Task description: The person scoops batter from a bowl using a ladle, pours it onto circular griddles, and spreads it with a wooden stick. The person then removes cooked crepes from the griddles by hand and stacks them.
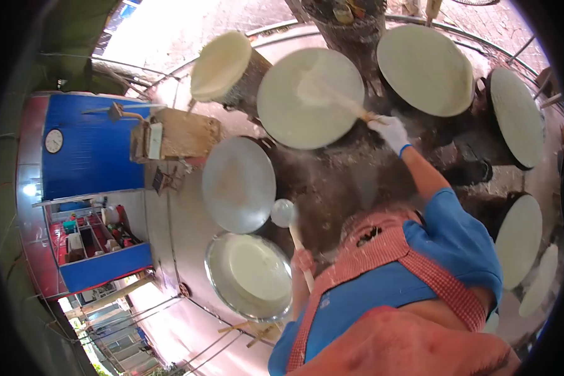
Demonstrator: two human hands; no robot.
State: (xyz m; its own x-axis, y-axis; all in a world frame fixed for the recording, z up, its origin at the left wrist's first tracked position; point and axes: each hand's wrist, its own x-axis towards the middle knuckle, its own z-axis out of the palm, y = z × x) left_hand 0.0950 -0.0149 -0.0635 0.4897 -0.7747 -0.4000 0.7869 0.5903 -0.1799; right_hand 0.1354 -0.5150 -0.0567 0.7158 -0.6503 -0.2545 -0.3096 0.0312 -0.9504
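Observation:
My right hand [390, 132], in a white glove with a blue cuff, is closed around the handle of a wooden spreader [348, 106]. The spreader reaches over a round griddle [282, 125] coated with pale batter; its far end blends into a whiter patch there. My bare left hand [302, 260] grips the pale handle of a ladle [284, 213]. The ladle's round bowl is between a grey round griddle [235, 163] and a shiny metal basin [214, 285]. Pale batter [257, 269] lies in the basin.
More round griddles with pale sheets [426, 69] stand around me, at right [517, 119] and lower right [519, 241]. A pale curved sheet [219, 66] rises at upper left. A wooden stand [188, 133] is beyond the grey griddle. A dark drum [351, 37] stands at the top.

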